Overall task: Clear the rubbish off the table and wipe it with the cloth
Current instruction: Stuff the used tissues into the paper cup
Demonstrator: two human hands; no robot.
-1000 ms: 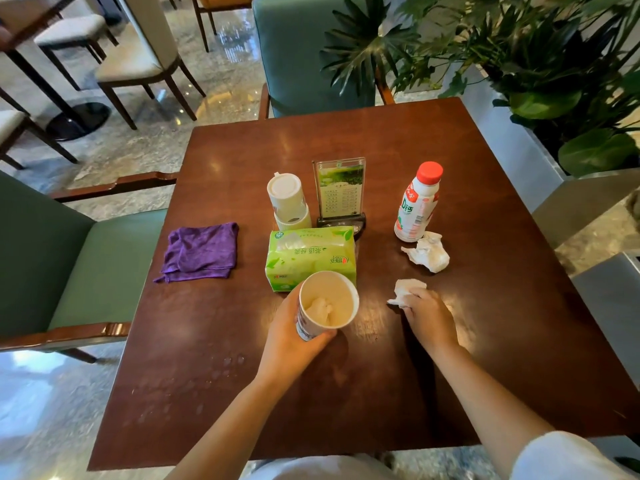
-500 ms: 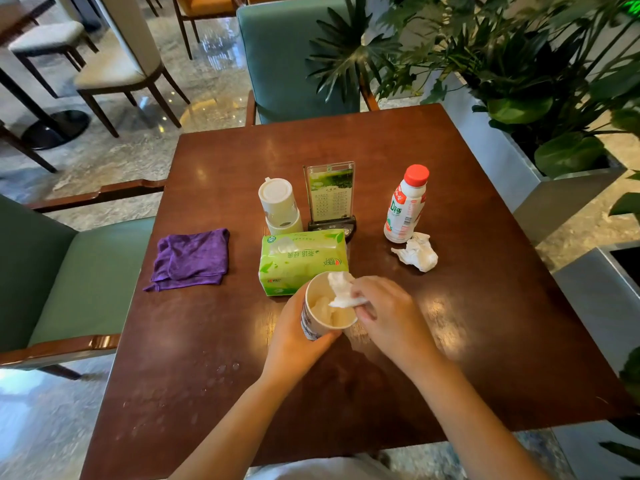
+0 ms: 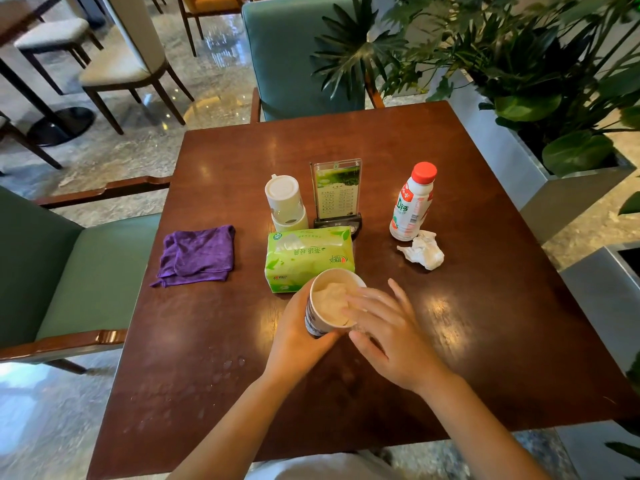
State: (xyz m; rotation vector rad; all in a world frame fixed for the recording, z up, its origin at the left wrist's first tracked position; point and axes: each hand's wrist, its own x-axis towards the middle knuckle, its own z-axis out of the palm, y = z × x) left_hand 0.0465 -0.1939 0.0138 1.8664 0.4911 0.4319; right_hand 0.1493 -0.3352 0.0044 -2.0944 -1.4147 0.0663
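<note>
My left hand (image 3: 298,330) grips a paper cup (image 3: 329,306) tilted toward me near the middle of the brown table (image 3: 485,341); crumpled tissue lies inside the cup. My right hand (image 3: 388,334) hovers at the cup's rim with fingers spread and nothing in it. One crumpled white tissue (image 3: 424,251) lies on the table beside a milk bottle (image 3: 412,202) with a red cap. A folded purple cloth (image 3: 197,254) rests near the table's left edge. Water drops (image 3: 214,379) dot the near left part of the table.
A green tissue pack (image 3: 308,258) lies just behind the cup. Behind it stand a white lidded container (image 3: 285,202) and a menu stand (image 3: 336,192). Green chairs (image 3: 69,271) sit left and far; planters (image 3: 554,161) line the right side.
My right hand picked a small tissue off the table, carried it left to the cup and dropped it in. It is now open at the rim.
</note>
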